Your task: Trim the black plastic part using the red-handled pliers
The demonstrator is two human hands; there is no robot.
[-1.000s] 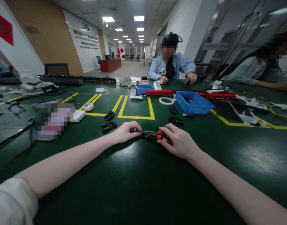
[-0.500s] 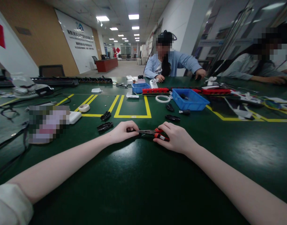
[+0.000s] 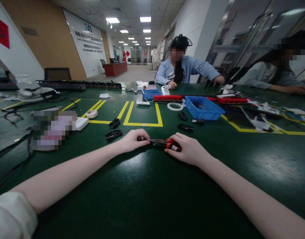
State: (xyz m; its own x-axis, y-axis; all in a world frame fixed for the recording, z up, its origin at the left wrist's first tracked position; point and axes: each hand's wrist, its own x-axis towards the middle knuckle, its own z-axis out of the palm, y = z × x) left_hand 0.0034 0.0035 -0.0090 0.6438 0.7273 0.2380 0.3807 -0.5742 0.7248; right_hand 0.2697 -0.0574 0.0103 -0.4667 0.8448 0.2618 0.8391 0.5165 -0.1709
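Observation:
My right hand [image 3: 188, 148] is closed round the red and black handles of needle-nose pliers [image 3: 158, 141]. Their jaws point left and reach the fingertips of my left hand [image 3: 133, 140]. That hand pinches a small dark part [image 3: 142, 137], mostly covered by the fingers, so its kind does not show. A thin light piece [image 3: 154, 144] sticks out just under the plier jaws. Two black plastic pieces, one nearer [image 3: 113, 134] and one farther [image 3: 114, 123], lie beyond my left wrist. Another black piece [image 3: 185, 127] lies beyond my right hand.
A blue bin [image 3: 204, 109] holds dark parts, with a white ring [image 3: 174, 106] beside it. Yellow tape [image 3: 142, 124] marks the green table. A phone-like blurred object [image 3: 55, 131] and white box [image 3: 81, 123] lie left. A person in blue [image 3: 182, 71] sits opposite.
The whole view has shifted slightly, so everything sits a little farther right. The handles look turned a little in my right hand; the plier jaws stay at my left fingertips.

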